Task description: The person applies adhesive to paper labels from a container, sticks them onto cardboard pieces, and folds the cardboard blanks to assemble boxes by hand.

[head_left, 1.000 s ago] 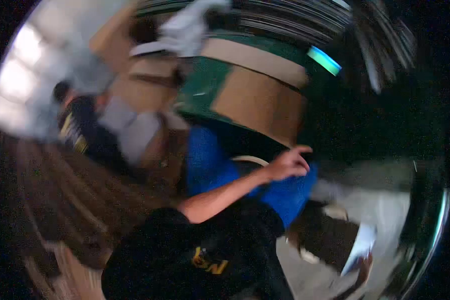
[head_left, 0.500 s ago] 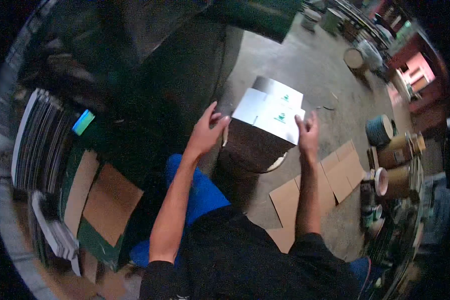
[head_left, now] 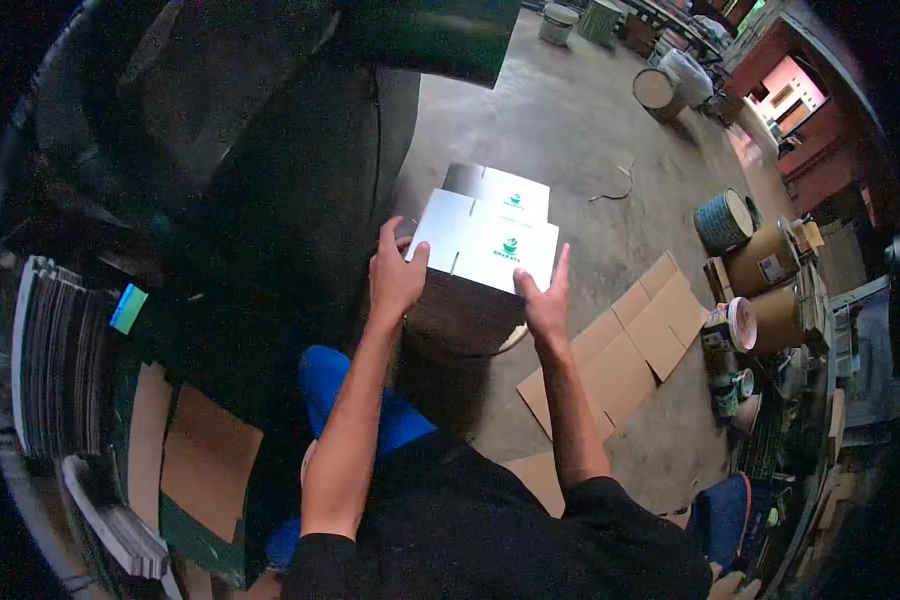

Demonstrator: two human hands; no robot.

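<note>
White flat carton blanks (head_left: pixel 475 235) with green printed logos lie at the middle of the head view, slotted along the edges. Below them a dark brown front side (head_left: pixel 460 305) is in shadow; I cannot tell whether it is more of the stack or a support. My left hand (head_left: pixel 398 278) grips the left edge, thumb by the near left corner and fingers partly hidden. At the near right corner, my right hand (head_left: pixel 547 303) has its thumb on the top blank and its fingers stretched along the side.
Brown cardboard (head_left: pixel 620 350) lies flat on the concrete floor (head_left: pixel 560 130) at right. Drums (head_left: pixel 725 220) and a pail (head_left: pixel 740 323) stand farther right. Stacked sheets (head_left: pixel 60 350) and a brown cardboard piece (head_left: pixel 210 460) are at left. A dark green machine (head_left: pixel 430 40) rises ahead.
The view has turned, so the blanks and both hands appear farther left. My right thumb has come from the right edge onto the near right corner. The left hand stays at the left edge.
</note>
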